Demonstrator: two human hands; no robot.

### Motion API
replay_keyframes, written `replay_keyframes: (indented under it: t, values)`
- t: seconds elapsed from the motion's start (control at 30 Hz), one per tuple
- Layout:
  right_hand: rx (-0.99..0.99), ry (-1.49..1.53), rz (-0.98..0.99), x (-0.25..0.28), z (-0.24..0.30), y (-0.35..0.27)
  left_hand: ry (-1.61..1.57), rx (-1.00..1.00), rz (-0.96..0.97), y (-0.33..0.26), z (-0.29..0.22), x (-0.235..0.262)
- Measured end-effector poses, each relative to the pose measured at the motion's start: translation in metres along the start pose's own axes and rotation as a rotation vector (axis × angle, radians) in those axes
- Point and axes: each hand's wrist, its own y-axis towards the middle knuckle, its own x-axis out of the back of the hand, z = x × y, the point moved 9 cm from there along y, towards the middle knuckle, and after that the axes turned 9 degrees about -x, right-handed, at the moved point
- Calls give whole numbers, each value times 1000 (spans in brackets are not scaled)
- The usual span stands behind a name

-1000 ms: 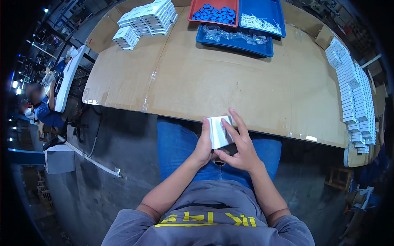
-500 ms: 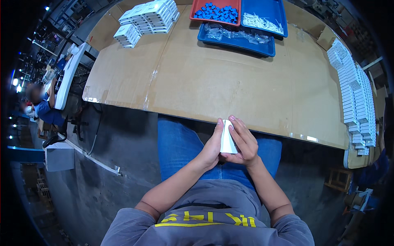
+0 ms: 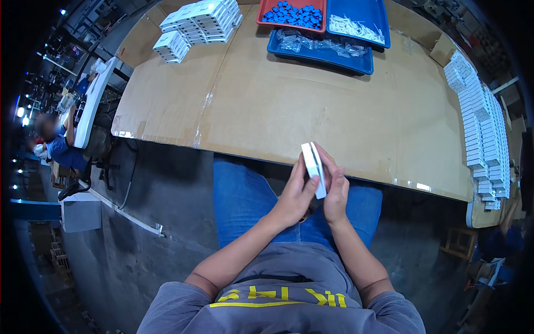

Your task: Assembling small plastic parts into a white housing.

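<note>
Both hands up above the lap, just off the near edge of the cardboard-covered table (image 3: 300, 106), right of that edge's middle. Between them a flat white case (image 3: 312, 167), on its narrow side, a dark slit running down it, far end leaning slightly left. Left hand (image 3: 293, 201) closed round the case's left side, thumb laid over the nearer part. Right hand (image 3: 336, 195) cupped, half open, fingers along the right side; cannot tell how firmly they press. On the table: stacked white cases (image 3: 203, 23) at the far left corner; by the far edge, right of its middle, a red tray (image 3: 318, 5) of blue plastic pieces (image 3: 292, 16) beside a blue tray (image 3: 361, 11) of slim white pieces (image 3: 353, 29); nearer, a second blue tray (image 3: 317, 63) with clear plastic bags (image 3: 320, 44). Along the right edge, tall rows of white boxes (image 3: 481, 122).
</note>
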Motion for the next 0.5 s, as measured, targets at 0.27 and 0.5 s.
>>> replay_keyframes:
  t: [0.27,0.5]
  values:
    - [192,-693,189,-18,12,-9,-329,250,-259,0,10,23]
    - [392,-893,177,-19,11,-10,-286,308,-237,-5,25,21]
